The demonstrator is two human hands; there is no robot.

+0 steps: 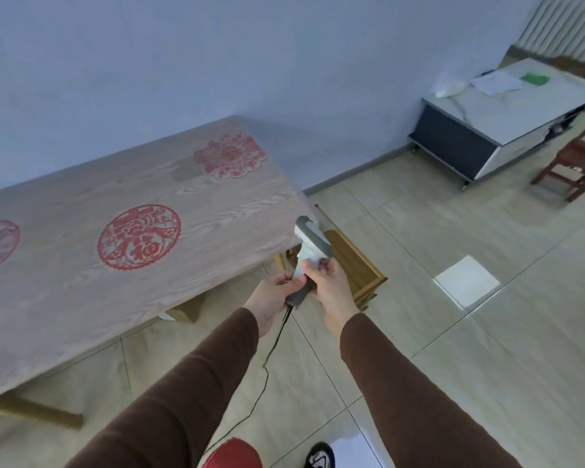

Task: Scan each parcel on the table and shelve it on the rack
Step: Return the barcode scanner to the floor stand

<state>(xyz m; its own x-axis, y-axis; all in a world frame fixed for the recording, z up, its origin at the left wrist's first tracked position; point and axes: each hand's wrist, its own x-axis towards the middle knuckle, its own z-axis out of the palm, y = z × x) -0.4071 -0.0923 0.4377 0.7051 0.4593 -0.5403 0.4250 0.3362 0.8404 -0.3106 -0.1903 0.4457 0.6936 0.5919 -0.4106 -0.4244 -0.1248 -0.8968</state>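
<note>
You hold the scanner (307, 255) in both hands off the table's (81, 292) right corner. Your left hand (277, 290) grips the lower handle; your right hand (328, 278) wraps the handle just above, touching it. Black cable (267, 363) hangs from the handle base toward the tiled floor (453, 332). Wooden stool (355, 265) behind the hands. Red paper-cuts (139, 236) on the tabletop.

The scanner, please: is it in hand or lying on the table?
In hand: the scanner is off the table, with the left hand and right hand both gripping its handle.
</note>
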